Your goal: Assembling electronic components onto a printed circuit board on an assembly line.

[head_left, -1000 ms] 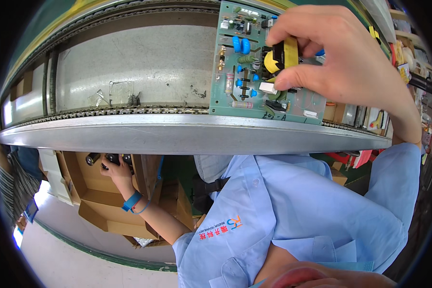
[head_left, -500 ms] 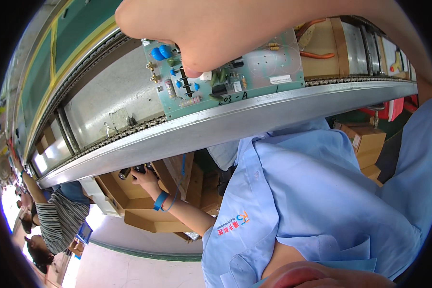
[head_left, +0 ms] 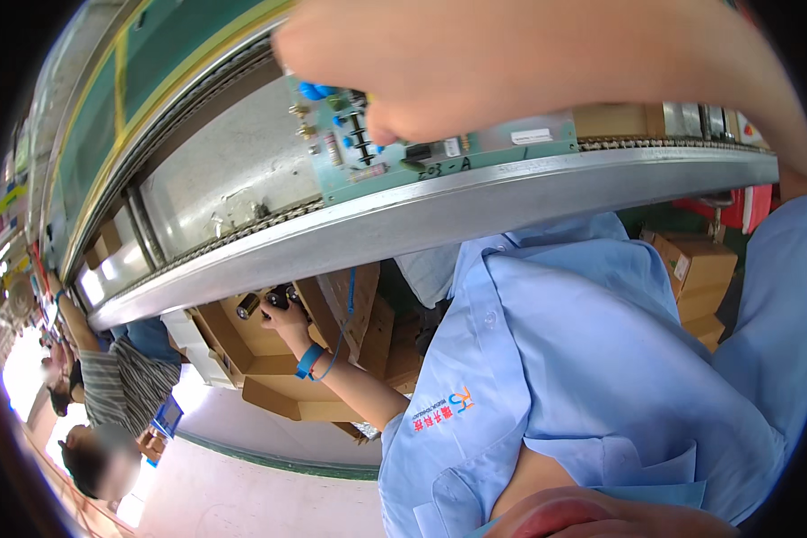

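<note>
A green circuit board (head_left: 359, 186) lies across the metal rails of a conveyor, fitted with blue discs, resistors and other small parts. My right hand (head_left: 394, 63) is over it, fingers curled down among the parts on its left half. Whatever the fingertips pinch is hidden behind the hand, and my forearm covers the far right part of the board. Below the rail, my left hand (head_left: 284, 321), with a blue wrist strap (head_left: 310, 360), reaches into an open cardboard box (head_left: 229, 336). Its fingers close around black cylindrical parts (head_left: 282, 296); another black cylinder (head_left: 247, 307) is beside them.
The front metal rail (head_left: 475, 211) with its chain runs between my body and the board. More cardboard boxes (head_left: 699, 269) stand below at the right, near a red bin (head_left: 751, 208). Another person in a striped top (head_left: 134, 381) is at the far left.
My right hand has shifted rightward and nearer over the board, covering more of its right half. My left hand stays at the black parts in the box. The whole view has shifted slightly.
</note>
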Demonstrator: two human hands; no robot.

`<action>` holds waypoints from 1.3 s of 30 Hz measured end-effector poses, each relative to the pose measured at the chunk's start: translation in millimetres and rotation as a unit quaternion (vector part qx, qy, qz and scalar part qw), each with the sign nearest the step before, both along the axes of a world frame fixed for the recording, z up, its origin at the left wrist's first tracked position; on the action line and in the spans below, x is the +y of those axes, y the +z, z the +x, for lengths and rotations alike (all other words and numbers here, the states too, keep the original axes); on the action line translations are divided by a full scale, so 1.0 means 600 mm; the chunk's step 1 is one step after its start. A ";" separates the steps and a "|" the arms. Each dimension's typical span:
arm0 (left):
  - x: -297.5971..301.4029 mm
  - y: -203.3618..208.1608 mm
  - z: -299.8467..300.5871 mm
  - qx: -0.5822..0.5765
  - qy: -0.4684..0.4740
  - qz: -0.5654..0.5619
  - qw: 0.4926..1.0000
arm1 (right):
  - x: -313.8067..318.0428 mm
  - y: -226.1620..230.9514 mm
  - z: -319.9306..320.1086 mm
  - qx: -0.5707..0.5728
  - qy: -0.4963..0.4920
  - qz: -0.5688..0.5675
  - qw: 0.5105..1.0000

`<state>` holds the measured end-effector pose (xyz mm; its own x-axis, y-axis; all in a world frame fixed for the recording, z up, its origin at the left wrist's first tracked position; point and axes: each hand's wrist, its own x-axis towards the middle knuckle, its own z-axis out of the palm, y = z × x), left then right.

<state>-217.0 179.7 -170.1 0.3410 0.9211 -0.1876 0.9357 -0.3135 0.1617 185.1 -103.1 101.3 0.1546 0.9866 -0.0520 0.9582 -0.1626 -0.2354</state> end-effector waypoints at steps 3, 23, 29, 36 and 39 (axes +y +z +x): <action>0.008 -0.015 -0.012 -0.006 -0.071 0.012 0.997 | -0.028 0.034 0.001 0.057 -0.005 -0.069 0.996; -0.171 0.325 0.071 -0.700 0.004 -0.414 0.581 | -0.106 0.069 -0.082 0.241 -0.032 0.169 0.955; -0.334 0.344 0.213 -0.685 -0.140 -0.498 0.514 | -0.115 0.006 -0.118 0.201 0.082 0.202 0.955; -0.435 0.321 0.257 -0.500 -0.105 -0.694 0.507 | -0.232 -0.018 -0.110 0.141 0.088 0.217 0.962; -0.445 0.312 0.249 -0.452 -0.184 -0.737 0.468 | -0.257 -0.020 -0.054 0.411 -0.054 0.168 0.895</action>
<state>-67.4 -87.6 17.3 0.9793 -0.1335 -0.1523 0.2026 0.6483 0.7340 152.7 -257.0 89.4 0.2958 0.9496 0.1040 0.4225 -0.0324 -0.9058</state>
